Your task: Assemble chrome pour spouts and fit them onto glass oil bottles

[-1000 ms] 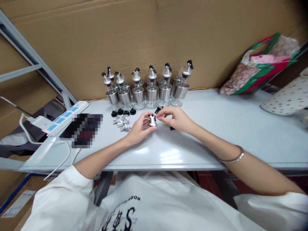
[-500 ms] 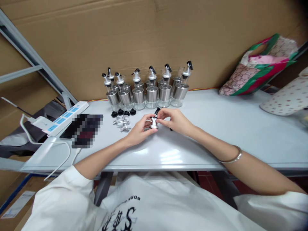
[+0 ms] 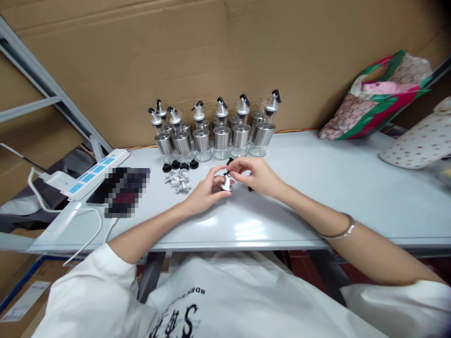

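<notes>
Evidently the batch is only partly put together: seven of the bottles [image 3: 221,139] wear a silver spout with a black lever, while the bare-necked bottle [image 3: 257,120] at the right end of the back row has none. One more silver spout head [image 3: 226,184] is in the person's hands, over the table [image 3: 334,197] and in front of the row. The left hand [image 3: 201,195] grasps it low down, thumb in front and fingers curled round behind. The right hand [image 3: 259,178] pinches a small black part [image 3: 226,173] between thumb and forefinger at the spout's top; the fingertips cover the joint, so I cannot tell whether that part is attached.

Loose beyond the left hand lie four black stoppers [image 3: 184,165] and, nearer, a small heap of silver pieces [image 3: 179,180], apparently unused so far. More black bits show just past the right fingertips and under the right hand. The front bottles block the way to those behind. Farther left are a power strip [image 3: 98,173], a white cable [image 3: 100,216] and a dark device [image 3: 100,188]; well apart on the right sit a patterned bag [image 3: 352,112] and a spotted white item [image 3: 416,141].
</notes>
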A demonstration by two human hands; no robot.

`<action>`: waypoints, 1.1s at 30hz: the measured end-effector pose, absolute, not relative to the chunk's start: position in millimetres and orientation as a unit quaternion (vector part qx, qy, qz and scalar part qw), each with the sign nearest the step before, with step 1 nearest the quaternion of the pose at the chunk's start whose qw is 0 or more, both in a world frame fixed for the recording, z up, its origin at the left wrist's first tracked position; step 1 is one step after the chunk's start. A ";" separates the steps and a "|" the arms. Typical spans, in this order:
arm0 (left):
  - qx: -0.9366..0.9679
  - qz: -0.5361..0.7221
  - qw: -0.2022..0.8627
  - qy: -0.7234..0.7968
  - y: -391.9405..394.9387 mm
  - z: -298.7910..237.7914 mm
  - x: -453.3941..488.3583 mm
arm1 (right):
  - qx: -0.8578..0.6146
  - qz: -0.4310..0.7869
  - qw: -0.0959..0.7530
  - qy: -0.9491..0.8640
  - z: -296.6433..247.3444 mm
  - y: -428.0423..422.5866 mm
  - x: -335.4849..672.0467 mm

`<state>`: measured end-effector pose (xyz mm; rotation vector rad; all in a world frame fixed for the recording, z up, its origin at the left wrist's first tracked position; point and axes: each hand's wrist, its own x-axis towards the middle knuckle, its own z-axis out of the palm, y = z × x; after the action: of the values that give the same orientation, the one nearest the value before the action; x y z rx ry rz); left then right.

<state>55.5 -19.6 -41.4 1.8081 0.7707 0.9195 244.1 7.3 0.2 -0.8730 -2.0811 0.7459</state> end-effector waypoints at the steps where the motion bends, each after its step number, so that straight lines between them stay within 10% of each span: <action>1: 0.737 0.373 0.468 0.315 -19.7 -41.4 55.3 | -0.343 0.286 0.374 -0.813 0.5 6.9 244.0; 33: 0.747 0.383 0.454 0.299 -21.1 -40.9 57.3 | -0.384 0.389 0.375 -0.749 0.1 4.3 243.3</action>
<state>57.3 -21.1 -40.9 1.8423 0.7382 0.9449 243.3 4.3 0.1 -0.9837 -1.9171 0.9954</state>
